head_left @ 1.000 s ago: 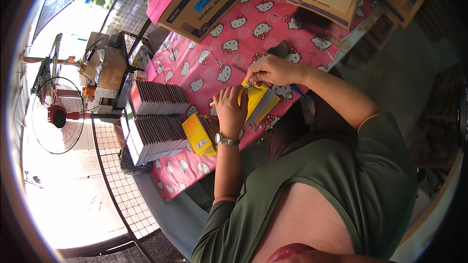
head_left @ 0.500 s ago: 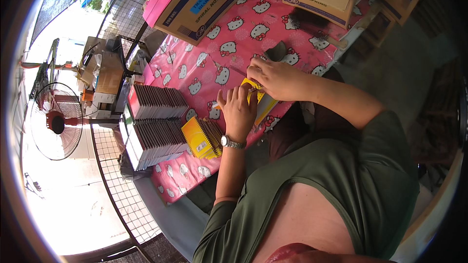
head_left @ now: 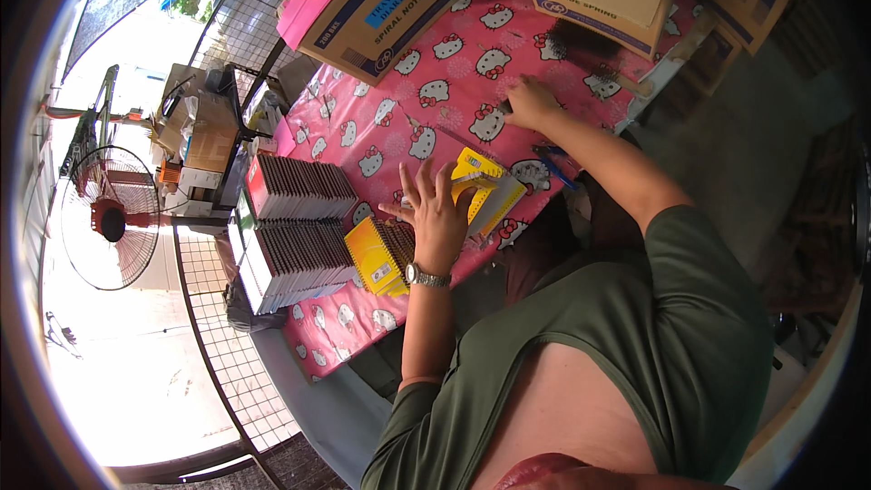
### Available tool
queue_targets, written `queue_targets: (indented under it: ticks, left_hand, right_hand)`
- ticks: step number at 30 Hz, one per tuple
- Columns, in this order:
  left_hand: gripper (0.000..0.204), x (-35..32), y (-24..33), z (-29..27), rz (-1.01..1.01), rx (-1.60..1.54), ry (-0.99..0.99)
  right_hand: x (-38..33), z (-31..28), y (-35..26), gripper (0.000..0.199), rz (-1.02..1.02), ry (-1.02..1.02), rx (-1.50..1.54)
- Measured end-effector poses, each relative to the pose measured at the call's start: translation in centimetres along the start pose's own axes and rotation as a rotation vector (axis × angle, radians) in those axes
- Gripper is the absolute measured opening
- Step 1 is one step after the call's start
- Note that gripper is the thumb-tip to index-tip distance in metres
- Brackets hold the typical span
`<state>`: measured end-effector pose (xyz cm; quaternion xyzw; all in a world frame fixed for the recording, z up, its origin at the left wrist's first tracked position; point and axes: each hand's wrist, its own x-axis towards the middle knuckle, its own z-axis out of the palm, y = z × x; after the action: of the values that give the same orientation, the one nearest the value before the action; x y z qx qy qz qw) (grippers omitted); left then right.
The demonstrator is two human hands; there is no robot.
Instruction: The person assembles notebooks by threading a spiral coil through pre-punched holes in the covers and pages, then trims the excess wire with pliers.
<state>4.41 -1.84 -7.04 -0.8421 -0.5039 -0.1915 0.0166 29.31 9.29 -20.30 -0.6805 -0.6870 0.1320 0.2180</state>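
My left hand [head_left: 435,222], with a watch at the wrist, has its fingers spread apart. Its thumb reaches the yellow cover of a small spiral notebook [head_left: 483,169] near the table's front edge. White pages and a row of punched holes show on that notebook. Farther off to the right, my right hand [head_left: 533,103] is closed over a dark grey piece [head_left: 505,107], mostly covered by the fingers; its material I cannot tell. Left of my left hand stands a stack of yellow spiral notebooks [head_left: 379,256]. A blue-handled tool [head_left: 555,166] lies right of the notebook.
Two tall stacks of spiral notebooks [head_left: 299,240] stand at the table's left. At the back are a closed carton [head_left: 390,18] and an open carton [head_left: 608,4], with a dark brush [head_left: 581,41] before it. Pink patterned covering [head_left: 399,113] spans the table. A fan [head_left: 109,218] stands beyond.
My right hand has left the yellow notebook and moved away to the dark grey piece. My left hand's fingers have spread, and the notebook and blue-handled tool are now more exposed.
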Motion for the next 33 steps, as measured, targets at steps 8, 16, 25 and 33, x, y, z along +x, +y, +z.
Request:
queue_targets:
  ticks: [8, 16, 25, 33]
  left_hand:
    - [0.023, 1.4, -1.4, 0.4, 0.139, -0.256, 0.005]
    - [0.027, 1.5, -2.0, 0.1, 0.132, -0.334, 0.082]
    - [0.021, 0.8, -4.0, -0.7, -0.066, -0.495, -0.044]
    - [0.021, 1.0, -4.4, -0.7, -0.099, -0.575, -0.099]
  right_hand:
    - [-1.7, -14.3, -7.3, 0.038, -0.412, -0.867, 0.535]
    - [-1.7, -13.1, -6.4, 0.051, -0.323, -0.849, 0.950]
    - [-0.8, -12.4, -9.2, 0.047, -0.398, -1.077, 1.080]
    - [0.9, -11.2, -10.0, 0.046, -0.486, -0.812, 0.414]
